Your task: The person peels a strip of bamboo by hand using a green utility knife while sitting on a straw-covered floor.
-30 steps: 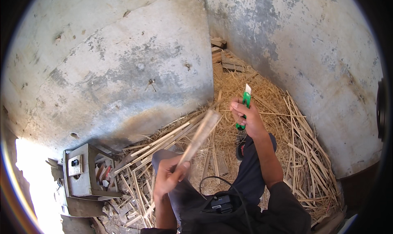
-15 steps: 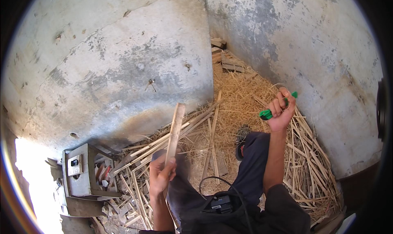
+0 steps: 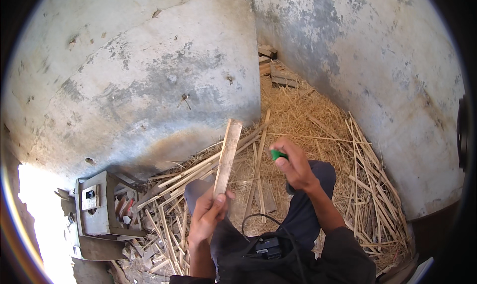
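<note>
My left hand [image 3: 206, 215] is closed round the lower end of a flat wooden slat [image 3: 228, 156], which points up and leans slightly right. The thumb lies along the slat's face. To the right, my right hand [image 3: 297, 166] is closed on a green utility knife [image 3: 278, 155]. Only a short green part of it shows at the fingers; the rest is hidden by the hand, and I cannot make out a blade. The knife is apart from the slat.
Straw and shavings [image 3: 308, 112] cover the floor between peeling walls [image 3: 208, 85]. A heap of thin wooden strips [image 3: 370, 194] lies at right, more strips at left. A wooden stool on its side [image 3: 97, 204] stands far left. A black device with a cable [image 3: 268, 247] rests at my lap.
My right hand has come down and left with the knife, nearer the slat. My left hand has shifted slightly right, and more of the slat's broad face shows.
</note>
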The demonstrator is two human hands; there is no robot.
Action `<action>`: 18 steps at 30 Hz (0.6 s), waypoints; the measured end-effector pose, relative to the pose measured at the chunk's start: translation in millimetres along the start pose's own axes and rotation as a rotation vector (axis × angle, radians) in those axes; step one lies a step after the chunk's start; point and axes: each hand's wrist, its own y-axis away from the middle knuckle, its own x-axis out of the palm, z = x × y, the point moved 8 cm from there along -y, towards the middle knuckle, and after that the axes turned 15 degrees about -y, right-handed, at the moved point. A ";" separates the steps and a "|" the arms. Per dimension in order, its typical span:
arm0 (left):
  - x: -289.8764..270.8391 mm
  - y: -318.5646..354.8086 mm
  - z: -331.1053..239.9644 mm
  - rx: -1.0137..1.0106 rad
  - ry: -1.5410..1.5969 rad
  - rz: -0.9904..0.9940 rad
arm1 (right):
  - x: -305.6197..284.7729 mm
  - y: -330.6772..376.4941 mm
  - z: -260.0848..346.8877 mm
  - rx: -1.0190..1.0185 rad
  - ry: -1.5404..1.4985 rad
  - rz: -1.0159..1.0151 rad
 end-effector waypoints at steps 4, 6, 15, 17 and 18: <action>9.0 1.1 -1.5 -0.036 0.009 0.049 | 33.7 3.6 38.3 -0.221 0.154 0.125; 14.0 1.8 -5.9 -0.033 0.033 0.055 | 44.4 3.1 55.3 -0.320 0.196 0.141; 16.3 7.7 -15.7 -0.065 -0.004 0.011 | 57.6 4.0 81.3 -0.436 0.420 0.112; 17.2 9.3 -13.8 -0.047 -0.020 0.010 | 58.0 5.5 87.8 -0.476 0.505 0.080; 17.7 10.1 -13.9 -0.030 -0.036 0.009 | 58.1 5.5 89.3 -0.477 0.505 0.080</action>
